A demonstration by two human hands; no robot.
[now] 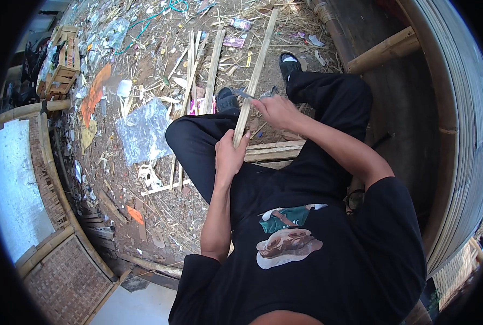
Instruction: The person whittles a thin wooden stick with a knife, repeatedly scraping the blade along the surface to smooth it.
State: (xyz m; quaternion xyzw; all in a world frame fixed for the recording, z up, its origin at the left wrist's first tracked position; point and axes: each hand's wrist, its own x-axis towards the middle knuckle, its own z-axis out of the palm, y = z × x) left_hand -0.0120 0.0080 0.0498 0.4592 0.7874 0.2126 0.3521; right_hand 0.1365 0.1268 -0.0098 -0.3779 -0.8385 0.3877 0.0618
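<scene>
A long, pale bamboo strip (pixel 261 57) slants away from my lap toward the far ground. My left hand (pixel 230 155) is closed around its near end, above my left thigh. In my right hand (pixel 280 112) is a knife (pixel 243 94), its grey blade lying across the strip a little beyond my left hand. The knife's handle is mostly hidden by my fingers. Other bamboo strips (pixel 213 65) lie on the ground to the left of the held one.
Litter and shavings cover the dirt ground, with a clear plastic sheet (pixel 144 130) left of my knee. A wooden crate (pixel 67 57) stands far left. Bamboo pieces (pixel 274 152) lie between my legs. A bamboo post (pixel 385 50) juts in at right; woven panels (pixel 68 276) stand at left.
</scene>
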